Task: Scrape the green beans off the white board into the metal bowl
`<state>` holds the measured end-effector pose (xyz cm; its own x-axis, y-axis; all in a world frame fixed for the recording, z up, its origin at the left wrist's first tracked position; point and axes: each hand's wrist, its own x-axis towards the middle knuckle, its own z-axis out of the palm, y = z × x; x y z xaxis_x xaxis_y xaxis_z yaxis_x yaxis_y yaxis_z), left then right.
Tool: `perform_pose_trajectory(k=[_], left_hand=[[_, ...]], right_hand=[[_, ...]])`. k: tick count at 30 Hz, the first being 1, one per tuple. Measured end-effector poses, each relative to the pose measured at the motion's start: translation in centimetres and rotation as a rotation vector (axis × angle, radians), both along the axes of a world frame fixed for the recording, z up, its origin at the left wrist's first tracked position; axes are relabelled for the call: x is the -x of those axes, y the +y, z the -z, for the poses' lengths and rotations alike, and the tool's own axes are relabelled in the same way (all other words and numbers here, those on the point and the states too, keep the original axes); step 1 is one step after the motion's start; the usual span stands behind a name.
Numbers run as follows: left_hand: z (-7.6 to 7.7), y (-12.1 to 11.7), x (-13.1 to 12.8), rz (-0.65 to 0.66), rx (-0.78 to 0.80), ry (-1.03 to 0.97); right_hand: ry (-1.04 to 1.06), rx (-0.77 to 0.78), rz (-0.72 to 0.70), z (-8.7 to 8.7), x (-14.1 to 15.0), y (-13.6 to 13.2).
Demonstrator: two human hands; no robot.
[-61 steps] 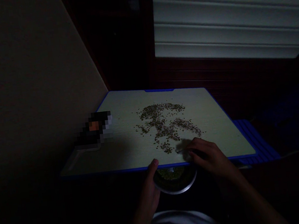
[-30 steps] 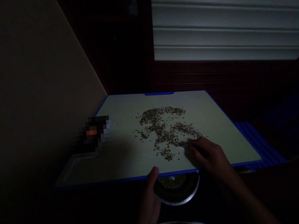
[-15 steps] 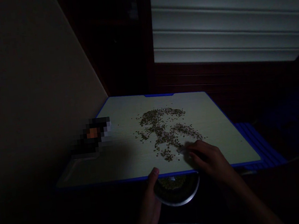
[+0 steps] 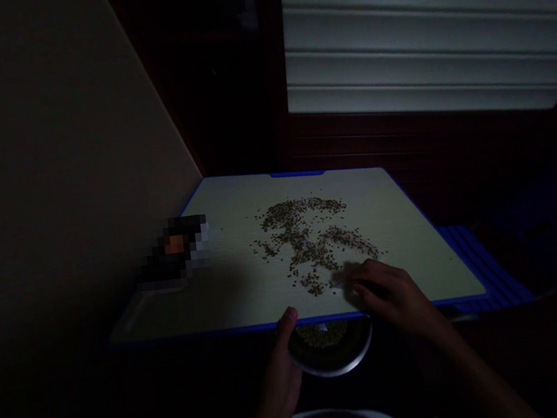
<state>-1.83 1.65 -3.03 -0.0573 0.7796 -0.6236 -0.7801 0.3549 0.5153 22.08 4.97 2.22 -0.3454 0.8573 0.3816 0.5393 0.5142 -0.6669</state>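
Observation:
A pale cutting board with a blue rim (image 4: 381, 184) lies in front of me, with a loose scatter of small green-brown seeds (image 4: 307, 239) across its middle. My right hand (image 4: 389, 297) rests on the board's near part, its bunched fingertips at the lower end of the seeds. Whether it pinches any seeds is too small to tell. My left hand (image 4: 280, 376) is below the board's front edge, curled against the left side of a round metal bowl (image 4: 333, 357), with its thumb up at the edge. Seeds fill the bowl's visible part, and the board hides its far side.
A pixelated dark object with an orange spot (image 4: 175, 251) lies at the board's left side, next to a beige wall (image 4: 70, 192). A white slatted blind (image 4: 420, 38) is beyond the board, and ribbed blue plastic (image 4: 486, 266) shows at the right.
My right fingertips have shifted slightly among the lower seeds. The view has bobbed a little, and my left hand remains at the bowl.

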Motion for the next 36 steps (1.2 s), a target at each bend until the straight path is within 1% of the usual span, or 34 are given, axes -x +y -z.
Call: perform_pose_trajectory(k=[13, 19, 24, 31, 36], left_hand=[[0.1, 0.0, -0.2, -0.015, 0.004, -0.019], [0.1, 0.1, -0.4, -0.002, 0.050, -0.028], [0.1, 0.1, -0.6, -0.003, 0.034, -0.038], [0.1, 0.0, -0.4, 0.004, 0.053, -0.023], [-0.1, 0.2, -0.5, -0.009, 0.087, -0.011]], right_hand=[[0.013, 0.035, -0.067, -0.1, -0.3, -0.5], [0.001, 0.013, -0.121, -0.4, 0.3, -0.4], [-0.003, 0.015, -0.181, -0.8, 1.0, -0.3], [-0.004, 0.012, -0.193, -0.4, 0.9, -0.6], [0.013, 0.017, -0.196, -0.6, 0.6, -0.9]])
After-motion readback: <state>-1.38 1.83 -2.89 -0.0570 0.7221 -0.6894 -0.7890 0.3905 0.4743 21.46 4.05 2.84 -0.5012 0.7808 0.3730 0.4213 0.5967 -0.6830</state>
